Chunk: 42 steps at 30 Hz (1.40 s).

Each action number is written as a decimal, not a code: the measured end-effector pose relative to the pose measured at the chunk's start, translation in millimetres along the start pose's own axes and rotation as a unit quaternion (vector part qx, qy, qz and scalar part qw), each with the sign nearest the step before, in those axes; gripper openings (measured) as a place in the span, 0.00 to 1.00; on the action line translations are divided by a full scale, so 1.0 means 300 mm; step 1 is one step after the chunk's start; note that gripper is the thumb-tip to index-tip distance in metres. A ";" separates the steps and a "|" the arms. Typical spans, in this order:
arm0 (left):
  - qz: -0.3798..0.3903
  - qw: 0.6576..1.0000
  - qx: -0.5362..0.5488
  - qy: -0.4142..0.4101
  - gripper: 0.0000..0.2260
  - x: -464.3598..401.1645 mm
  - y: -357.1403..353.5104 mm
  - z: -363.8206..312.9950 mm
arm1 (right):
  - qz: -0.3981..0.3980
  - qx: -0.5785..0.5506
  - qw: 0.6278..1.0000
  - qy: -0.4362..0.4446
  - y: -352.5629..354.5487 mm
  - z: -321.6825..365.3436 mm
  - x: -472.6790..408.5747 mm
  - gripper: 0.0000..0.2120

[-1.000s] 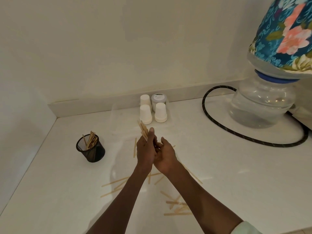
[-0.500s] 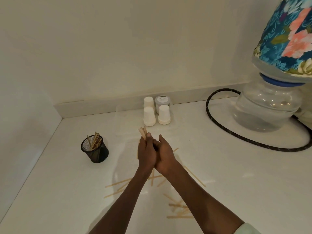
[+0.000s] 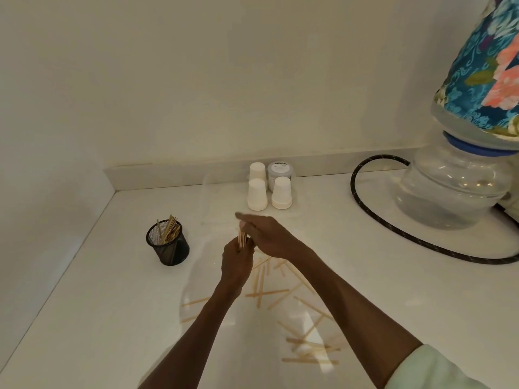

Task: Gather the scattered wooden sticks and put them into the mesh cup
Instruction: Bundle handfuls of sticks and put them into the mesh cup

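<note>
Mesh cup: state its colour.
Black wire mesh cup, with pale wooden sticks standing in it; the head view shows it.

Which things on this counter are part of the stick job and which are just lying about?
Job: bundle of sticks in left hand, right hand, loose sticks, mesh cup.
Lying about: white cups, grey jar, black hose, water bottle.

You have one mesh cup on the counter. Behind and right of it stand three white paper cups and one grey lidded tub. Roughly fifteen loose wooden sticks lie to its right; overlaps prevent an exact count.
</note>
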<state>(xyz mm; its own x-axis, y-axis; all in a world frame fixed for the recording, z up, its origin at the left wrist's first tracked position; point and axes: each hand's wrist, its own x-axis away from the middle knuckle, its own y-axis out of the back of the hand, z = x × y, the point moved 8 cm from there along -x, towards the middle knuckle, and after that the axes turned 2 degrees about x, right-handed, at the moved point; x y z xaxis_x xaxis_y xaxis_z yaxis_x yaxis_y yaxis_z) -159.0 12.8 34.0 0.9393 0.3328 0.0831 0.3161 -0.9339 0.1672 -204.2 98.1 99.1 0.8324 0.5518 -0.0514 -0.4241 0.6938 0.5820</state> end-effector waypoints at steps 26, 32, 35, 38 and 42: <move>-0.135 0.986 -0.093 0.021 0.19 -0.025 0.517 0.200 | -0.022 0.162 0.987 0.015 -0.177 0.432 -0.278 0.08; -0.079 0.984 -0.151 0.048 0.10 -0.024 0.534 0.300 | -0.098 0.197 0.975 0.019 -0.258 0.436 -0.408 0.07; -0.055 0.982 -0.172 0.047 0.10 -0.029 0.523 0.317 | -0.073 0.263 0.961 0.047 -0.349 0.418 -0.446 0.10; -0.048 0.980 -0.189 0.043 0.10 -0.039 0.520 0.327 | -0.031 0.260 0.964 0.035 -0.422 0.368 -0.475 0.11; -0.037 0.978 -0.201 0.038 0.09 -0.056 0.508 0.338 | -0.024 0.231 0.972 0.038 -0.432 0.327 -0.477 0.11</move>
<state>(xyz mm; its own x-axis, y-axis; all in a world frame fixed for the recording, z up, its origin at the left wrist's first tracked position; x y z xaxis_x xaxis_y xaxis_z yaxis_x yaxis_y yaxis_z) -113.0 -148.5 -41.6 0.8983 0.4205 0.1274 0.2902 -0.7856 0.5465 -233.5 -116.1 110.6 0.8110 0.5687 -0.1374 -0.1650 0.4476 0.8789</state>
